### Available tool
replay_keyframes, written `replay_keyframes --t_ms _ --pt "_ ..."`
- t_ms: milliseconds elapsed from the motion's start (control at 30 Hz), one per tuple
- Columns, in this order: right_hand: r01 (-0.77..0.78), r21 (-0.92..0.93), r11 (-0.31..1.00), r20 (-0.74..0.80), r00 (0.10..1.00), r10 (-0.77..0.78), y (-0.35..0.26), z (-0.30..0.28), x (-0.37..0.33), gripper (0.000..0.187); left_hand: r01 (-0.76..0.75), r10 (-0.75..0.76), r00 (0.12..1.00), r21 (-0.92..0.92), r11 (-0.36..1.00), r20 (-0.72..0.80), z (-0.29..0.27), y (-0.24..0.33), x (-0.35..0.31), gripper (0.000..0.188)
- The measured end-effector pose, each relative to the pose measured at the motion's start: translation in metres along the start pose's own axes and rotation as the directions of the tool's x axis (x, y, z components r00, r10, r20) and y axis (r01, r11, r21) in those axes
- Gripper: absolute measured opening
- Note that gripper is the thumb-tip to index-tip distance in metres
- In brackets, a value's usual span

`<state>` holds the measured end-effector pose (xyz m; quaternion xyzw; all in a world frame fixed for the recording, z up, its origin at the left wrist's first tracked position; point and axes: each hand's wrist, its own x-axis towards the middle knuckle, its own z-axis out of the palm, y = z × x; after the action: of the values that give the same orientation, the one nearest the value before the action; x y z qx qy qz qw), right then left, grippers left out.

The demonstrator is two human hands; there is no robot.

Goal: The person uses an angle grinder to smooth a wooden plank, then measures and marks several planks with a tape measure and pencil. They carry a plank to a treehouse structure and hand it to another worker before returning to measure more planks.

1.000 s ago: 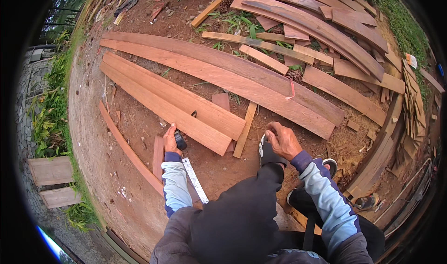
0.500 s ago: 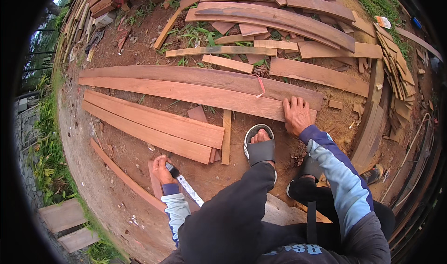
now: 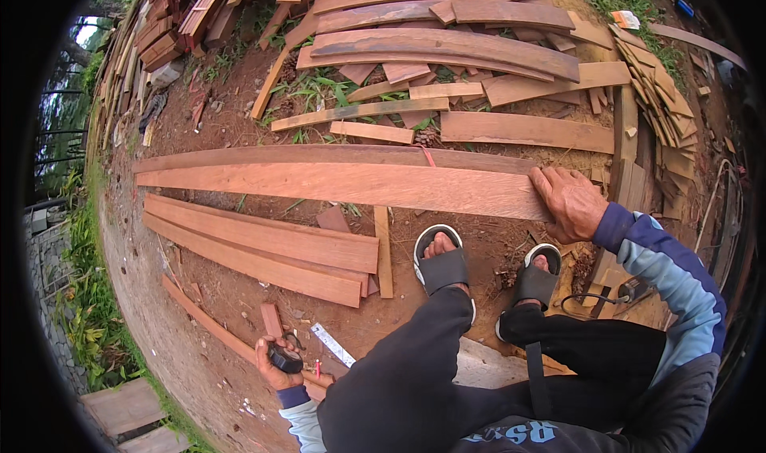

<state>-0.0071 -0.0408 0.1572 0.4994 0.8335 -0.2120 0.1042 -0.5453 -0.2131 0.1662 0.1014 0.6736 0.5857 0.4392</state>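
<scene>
hands: two, left hand [image 3: 275, 365], right hand [image 3: 568, 204]
sandals [image 3: 440, 265]: two, near the long plank [image 3: 351, 183]
tape measure [image 3: 285, 359]: one

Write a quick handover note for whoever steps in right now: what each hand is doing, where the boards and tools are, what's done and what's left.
Left hand: closed around a black tape measure, low by the left knee; a red pencil and a steel ruler lie beside it on the dirt.
Right hand: flat, palm down on the right end of the long reddish plank, no grip closed on it.
Shorter boards lie stacked nearer the feet.
Done: plank laid out and steadied.
Left: no tape drawn out over the plank yet; no fresh mark can be made out on it.
</scene>
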Motion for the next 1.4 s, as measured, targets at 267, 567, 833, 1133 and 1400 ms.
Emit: replay_keyframes --t_ms 267,567,833,1133,1400 --pt "-0.371 -0.217 0.903 -0.047 0.928 0.369 0.109 0.05 -0.149 0.064 0.141 -0.177 0.721 0.109 0.984 0.669 0.156 -0.047 0.021 0.044" --pt "-0.276 0.549 0.789 -0.295 0.819 0.492 0.063 0.102 -0.132 0.046 0.022 -0.448 0.161 0.45 0.893 0.88 0.317 -0.088 -0.036 0.05" --pt "0.101 0.811 0.576 -0.275 0.935 0.223 -0.027 0.098 -0.071 0.031 -0.584 -0.525 -0.184 0.338 0.738 0.831 0.375 -0.149 -0.11 0.102" --pt "-0.021 0.982 0.187 -0.018 0.979 0.202 -0.016 0.146 -0.071 0.038 -0.266 -0.56 -0.252 0.5 0.824 0.789 0.356 -0.159 -0.112 0.057" --pt "-0.045 0.998 0.044 0.015 0.847 0.532 0.039 0.128 -0.095 0.023 -0.399 -0.659 0.035 0.615 0.68 0.751 0.331 -0.144 -0.052 0.018"
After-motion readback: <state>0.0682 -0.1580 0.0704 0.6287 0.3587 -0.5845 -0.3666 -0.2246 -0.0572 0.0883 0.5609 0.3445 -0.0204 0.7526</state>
